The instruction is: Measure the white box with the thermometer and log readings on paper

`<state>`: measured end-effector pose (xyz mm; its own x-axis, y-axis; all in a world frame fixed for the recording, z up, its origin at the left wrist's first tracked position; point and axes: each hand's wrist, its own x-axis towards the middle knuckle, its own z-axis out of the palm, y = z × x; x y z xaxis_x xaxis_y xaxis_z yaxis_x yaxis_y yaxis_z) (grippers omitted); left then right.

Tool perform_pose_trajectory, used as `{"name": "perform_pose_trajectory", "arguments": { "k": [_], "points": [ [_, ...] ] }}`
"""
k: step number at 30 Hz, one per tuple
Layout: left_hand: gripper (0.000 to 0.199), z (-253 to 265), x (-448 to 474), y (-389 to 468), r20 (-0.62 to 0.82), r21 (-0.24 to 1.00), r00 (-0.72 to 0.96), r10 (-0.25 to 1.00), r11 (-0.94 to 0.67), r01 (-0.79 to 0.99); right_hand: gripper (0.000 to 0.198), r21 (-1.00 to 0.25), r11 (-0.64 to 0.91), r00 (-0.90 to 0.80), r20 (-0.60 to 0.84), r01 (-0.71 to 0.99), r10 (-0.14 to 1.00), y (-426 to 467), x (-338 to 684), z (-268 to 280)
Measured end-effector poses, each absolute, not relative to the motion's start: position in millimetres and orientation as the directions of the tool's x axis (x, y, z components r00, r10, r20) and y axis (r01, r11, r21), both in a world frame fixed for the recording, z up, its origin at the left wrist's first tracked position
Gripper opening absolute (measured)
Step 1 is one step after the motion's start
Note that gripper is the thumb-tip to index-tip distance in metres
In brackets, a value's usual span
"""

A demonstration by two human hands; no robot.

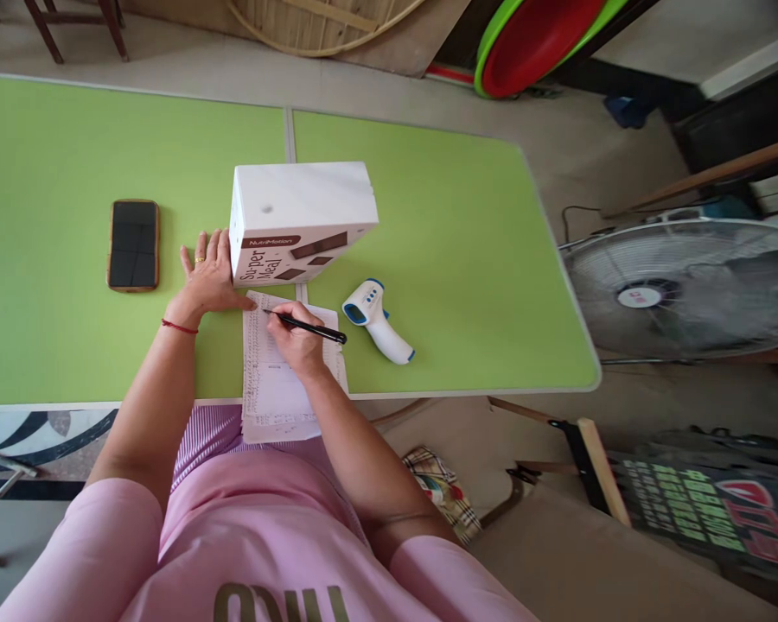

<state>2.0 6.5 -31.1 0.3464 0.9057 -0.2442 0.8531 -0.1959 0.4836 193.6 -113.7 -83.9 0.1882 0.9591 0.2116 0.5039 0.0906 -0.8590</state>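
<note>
My right hand point(298, 344) is closed around a black pen point(315, 327), its tip at the upper part of a sheet of paper point(285, 389) covered with handwriting. The paper hangs a little over the table's near edge. My left hand point(211, 278) lies flat with fingers spread, beside the left side of a white box point(304, 194) printed "Super Meal"; its thumb reaches the paper's top corner. The box stands just beyond the paper. Right of it lies a white and blue infrared thermometer point(379, 321).
A phone in a brown case point(133, 245) lies left of my left hand on the green table point(441, 225). Beyond the table's right end stands a large fan point(674, 289). A folding chair point(557, 536) is at the lower right.
</note>
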Motion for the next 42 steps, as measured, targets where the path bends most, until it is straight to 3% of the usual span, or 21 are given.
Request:
{"name": "perform_pose_trajectory", "arguments": {
  "k": [19, 30, 42],
  "points": [
    [0.161, -27, 3, 6, -0.257, 0.492, 0.348, 0.901, -0.188, 0.850, 0.006, -0.852, 0.109, 0.203, 0.243, 0.511, 0.949, -114, 194, -88],
    [0.158, -18, 5, 3, -0.312, 0.424, 0.333, 0.890, -0.184, 0.887, 0.010, -0.865, 0.137, 0.245, 0.284, 0.483, 0.927, -115, 193, -91],
    [0.159, -23, 2, 5, -0.277, 0.452, 0.357, 0.892, -0.206, 0.868, 0.009, -0.842, 0.127, 0.271, 0.306, 0.524, 0.913, -114, 190, -90]
  ]
}}
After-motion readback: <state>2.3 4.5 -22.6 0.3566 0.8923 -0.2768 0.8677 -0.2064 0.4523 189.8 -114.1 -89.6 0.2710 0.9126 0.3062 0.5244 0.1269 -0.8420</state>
